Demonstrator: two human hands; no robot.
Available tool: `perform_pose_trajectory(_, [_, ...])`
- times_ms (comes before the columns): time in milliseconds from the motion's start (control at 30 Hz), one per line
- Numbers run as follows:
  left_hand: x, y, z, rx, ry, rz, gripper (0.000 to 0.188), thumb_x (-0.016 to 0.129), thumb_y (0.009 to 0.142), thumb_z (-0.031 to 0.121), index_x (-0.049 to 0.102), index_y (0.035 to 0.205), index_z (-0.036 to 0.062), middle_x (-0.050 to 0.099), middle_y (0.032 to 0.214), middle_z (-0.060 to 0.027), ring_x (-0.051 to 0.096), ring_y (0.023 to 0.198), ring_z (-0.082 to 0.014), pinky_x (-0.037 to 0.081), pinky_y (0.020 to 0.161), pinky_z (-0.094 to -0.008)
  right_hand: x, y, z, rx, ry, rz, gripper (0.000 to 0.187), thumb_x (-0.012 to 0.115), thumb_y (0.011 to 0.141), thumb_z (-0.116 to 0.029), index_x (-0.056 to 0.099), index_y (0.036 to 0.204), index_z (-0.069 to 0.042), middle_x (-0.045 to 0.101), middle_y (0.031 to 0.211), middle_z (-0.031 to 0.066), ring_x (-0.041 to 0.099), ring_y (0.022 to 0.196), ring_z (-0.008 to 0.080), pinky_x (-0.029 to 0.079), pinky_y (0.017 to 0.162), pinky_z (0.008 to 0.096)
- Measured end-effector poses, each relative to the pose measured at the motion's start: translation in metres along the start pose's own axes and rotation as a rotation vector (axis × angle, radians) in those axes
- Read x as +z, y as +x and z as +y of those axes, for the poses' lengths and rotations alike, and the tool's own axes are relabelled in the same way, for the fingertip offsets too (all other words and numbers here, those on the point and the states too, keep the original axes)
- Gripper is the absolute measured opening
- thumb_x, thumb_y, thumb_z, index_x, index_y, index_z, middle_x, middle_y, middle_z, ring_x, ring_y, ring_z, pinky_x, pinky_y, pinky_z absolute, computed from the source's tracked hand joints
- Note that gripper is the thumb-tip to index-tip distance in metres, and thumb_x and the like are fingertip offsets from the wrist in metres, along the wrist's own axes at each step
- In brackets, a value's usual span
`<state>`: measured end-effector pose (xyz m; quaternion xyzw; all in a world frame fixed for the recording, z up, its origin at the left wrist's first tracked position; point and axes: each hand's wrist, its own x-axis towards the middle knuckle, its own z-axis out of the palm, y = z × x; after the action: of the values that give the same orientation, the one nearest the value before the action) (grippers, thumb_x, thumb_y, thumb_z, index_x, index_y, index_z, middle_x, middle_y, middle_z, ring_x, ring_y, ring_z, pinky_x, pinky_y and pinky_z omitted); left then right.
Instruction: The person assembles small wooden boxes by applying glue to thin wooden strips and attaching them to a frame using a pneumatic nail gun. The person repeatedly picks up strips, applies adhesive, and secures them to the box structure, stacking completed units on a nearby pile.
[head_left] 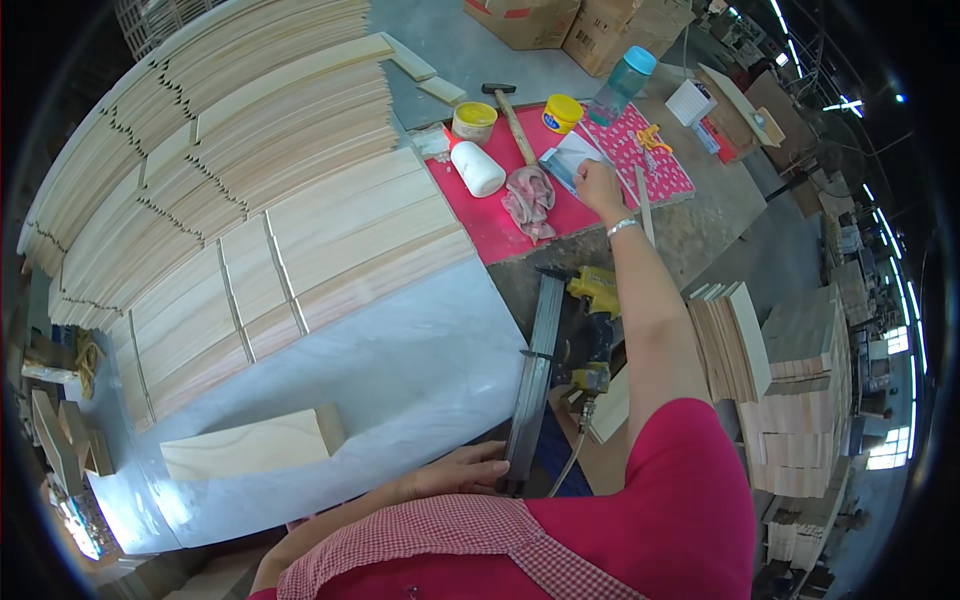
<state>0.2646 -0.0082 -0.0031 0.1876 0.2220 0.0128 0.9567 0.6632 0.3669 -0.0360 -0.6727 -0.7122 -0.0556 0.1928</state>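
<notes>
Right hand: stretched out, fingers closed on a pale blue sheet lying on the red mat.
Left hand: fingers apart, flat on the tabletop, tips touching the dark metal bar.
Nearby: rag and hammer left of the right fingers.
Advice: pinch the sheet's edge and lift it clear of the rag.

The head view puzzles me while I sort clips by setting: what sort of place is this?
Most likely a woodworking workshop or small factory. Cut wooden slats lie stacked across the workbench, a nail gun and hammer rest beside them, and more board stacks stand nearby.
</notes>
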Motion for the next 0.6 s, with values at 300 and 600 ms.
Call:
perform_pose_trajectory(300, [-0.019, 0.006, -0.006, 0.009, -0.058, -0.046, 0.076, 0.064, 0.101, 0.036, 0.025, 0.158, 0.0023, 0.053, 0.142, -0.0133, 0.056, 0.125, -0.0187, 0.049, 0.102, -0.0326, -0.001, 0.041, 0.003, 0.086, -0.104, -0.506, 0.026, 0.081, 0.074, -0.021, 0.073, 0.089, -0.001, 0.073, 0.086, 0.0185, 0.072, 0.084, 0.0294, 0.056, 0.077, 0.04])
perform_pose_trajectory(600, [-0.014, 0.002, 0.001, -0.035, -0.13, -0.011, 0.078, 0.065, 0.1, 0.034, 0.024, 0.157, 0.0021, 0.049, 0.146, -0.019, 0.057, 0.128, -0.025, 0.052, 0.105, -0.0356, -0.003, 0.026, -0.002, 0.198, -0.018, -0.15, 0.015, 0.072, 0.078, -0.014, 0.07, 0.089, -0.004, 0.073, 0.098, 0.0193, 0.071, 0.093, 0.0353, 0.055, 0.083, 0.044])
